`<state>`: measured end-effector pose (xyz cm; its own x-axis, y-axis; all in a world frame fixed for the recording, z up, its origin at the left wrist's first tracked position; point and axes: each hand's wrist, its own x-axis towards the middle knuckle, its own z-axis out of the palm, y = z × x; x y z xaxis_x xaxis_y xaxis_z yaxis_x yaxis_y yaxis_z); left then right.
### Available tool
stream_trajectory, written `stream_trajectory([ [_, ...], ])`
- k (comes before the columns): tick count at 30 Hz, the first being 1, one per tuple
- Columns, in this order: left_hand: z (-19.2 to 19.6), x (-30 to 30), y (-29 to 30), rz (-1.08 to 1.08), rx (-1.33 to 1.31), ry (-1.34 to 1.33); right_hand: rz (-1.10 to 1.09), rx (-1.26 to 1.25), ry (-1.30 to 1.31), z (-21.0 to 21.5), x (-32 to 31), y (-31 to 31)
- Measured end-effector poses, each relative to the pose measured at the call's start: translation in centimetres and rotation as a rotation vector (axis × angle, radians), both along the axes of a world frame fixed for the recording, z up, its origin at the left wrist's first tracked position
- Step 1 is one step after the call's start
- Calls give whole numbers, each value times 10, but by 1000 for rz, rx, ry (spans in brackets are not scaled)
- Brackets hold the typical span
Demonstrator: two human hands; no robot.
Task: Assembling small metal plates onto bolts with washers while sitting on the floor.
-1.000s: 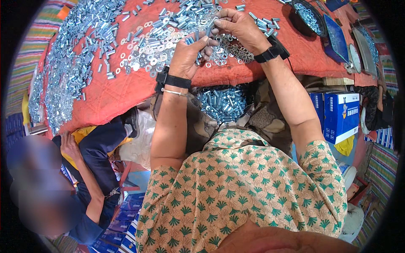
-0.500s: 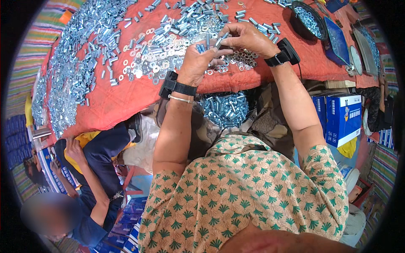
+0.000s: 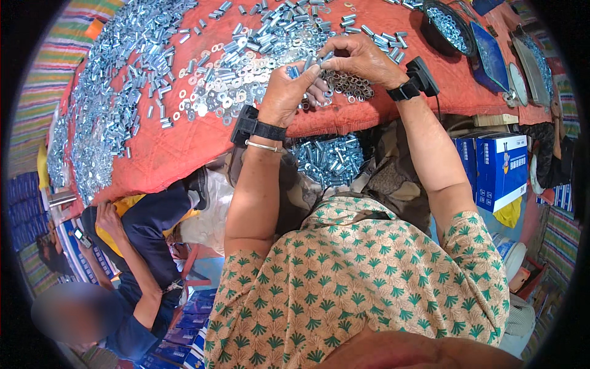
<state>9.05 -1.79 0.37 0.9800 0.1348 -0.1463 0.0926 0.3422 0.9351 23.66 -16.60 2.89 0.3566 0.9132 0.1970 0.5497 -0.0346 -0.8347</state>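
My left hand is closed around a few small silver metal fasteners, with the thumb on top. My right hand pinches a short metal piece between thumb and fingertips, close against a piece standing up from the left hand. Fingers hide much of these parts, so I cannot tell whether they touch. Beneath and around both hands lie flat washers, darker ring washers and shiny metal sleeves on the red cloth.
A large heap of sleeves spreads over the left. Far right stand a black bowl of rings and a blue tray. Many metal fasteners lie below the table edge. Blue boxes stand at right; a seated person is at lower left.
My right fingertips have drawn slightly nearer to the left hand's pieces. The left fingers have curled lower, and the piece standing in them leans more.
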Motion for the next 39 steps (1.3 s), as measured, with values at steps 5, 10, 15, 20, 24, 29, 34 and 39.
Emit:
stream_trajectory([
  [5, 0, 0, -3, 59, -109, 6, 19, -122, 240, 3, 3, -1],
  [10, -9, 2, 9, 264, -162, -100, -63, 48, 366, 2, 5, 8],
  [15, -13, 0, 29, 474, -352, -158, -177, 67, 75, -16, 32, 7],
  [20, -9, -1, 24, 550, -359, -186, -220, 68, -491, -35, 29, 12],
  [24, -13, -3, 27, 561, -343, -200, -204, 12, -522, -36, 20, 13],
  [29, -12, -3, 24, 573, -375, -191, -142, -4, -607, -34, 2, 24],
  [34, -14, -2, 25, 575, -393, -186, -188, 13, -649, -38, -17, 33],
  [39, -13, -1, 24, 572, -367, -183, -178, -125, -726, -37, -30, 41],
])
